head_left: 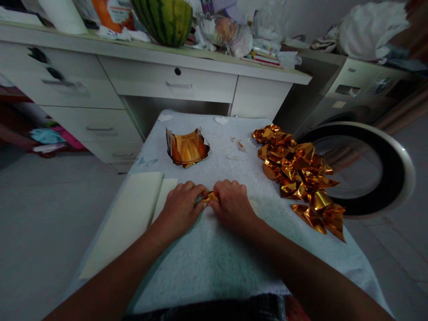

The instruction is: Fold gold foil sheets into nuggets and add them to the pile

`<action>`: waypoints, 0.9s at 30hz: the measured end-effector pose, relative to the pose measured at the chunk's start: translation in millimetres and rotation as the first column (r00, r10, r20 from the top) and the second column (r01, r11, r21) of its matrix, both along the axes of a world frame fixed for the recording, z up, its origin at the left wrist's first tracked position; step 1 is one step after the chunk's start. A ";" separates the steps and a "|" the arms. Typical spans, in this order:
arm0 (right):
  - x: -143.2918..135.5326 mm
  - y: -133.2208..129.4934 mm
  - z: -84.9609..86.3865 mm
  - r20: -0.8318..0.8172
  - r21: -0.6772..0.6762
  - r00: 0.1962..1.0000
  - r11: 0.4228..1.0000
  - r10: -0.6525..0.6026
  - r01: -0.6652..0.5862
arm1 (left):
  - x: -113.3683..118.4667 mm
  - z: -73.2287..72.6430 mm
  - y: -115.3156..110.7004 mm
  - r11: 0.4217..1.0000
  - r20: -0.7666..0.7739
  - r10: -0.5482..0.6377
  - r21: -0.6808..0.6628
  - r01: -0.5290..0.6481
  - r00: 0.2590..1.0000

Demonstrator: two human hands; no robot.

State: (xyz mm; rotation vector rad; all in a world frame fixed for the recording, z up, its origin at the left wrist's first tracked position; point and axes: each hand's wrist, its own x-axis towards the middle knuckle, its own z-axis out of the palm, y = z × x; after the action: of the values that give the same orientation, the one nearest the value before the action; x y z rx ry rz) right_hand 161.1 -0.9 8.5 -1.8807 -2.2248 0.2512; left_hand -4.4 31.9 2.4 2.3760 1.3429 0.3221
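Observation:
Between my two hands, above the cloth-covered table, is a small crumpled piece of gold foil [210, 197]. My left hand [182, 205] pinches its left end between thumb and fingers. At the other end, my right hand [232, 203] is closed on the same foil, hiding most of it. Beyond my hands stands a curved stack of gold foil sheets [189, 149]. A pile of folded, twisted gold foil pieces [297, 165] lies to the right. Sheets of pale paper [127, 214] rest beside my left forearm.
The table has a light blue cloth [214, 267]. Thin scraps [240, 146] lie near its middle. Behind it is a white drawer desk [174, 80] bearing a watermelon [163, 20] and a glass bowl [219, 29]. At right, a washing machine's round door [361, 167] hangs open beside the table.

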 end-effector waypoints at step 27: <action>52.5 2.0 11.5 -0.132 -0.153 0.991 0.988 0.010 -0.030 | -5.2 0.3 2.4 0.998 0.033 -0.027 -0.058 0.029 0.999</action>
State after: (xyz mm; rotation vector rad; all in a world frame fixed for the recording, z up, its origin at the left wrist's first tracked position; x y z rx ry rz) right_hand 213.6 1.1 20.0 -1.8582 -2.1937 0.5498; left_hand -9.6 34.3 2.8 2.3293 1.2861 0.3084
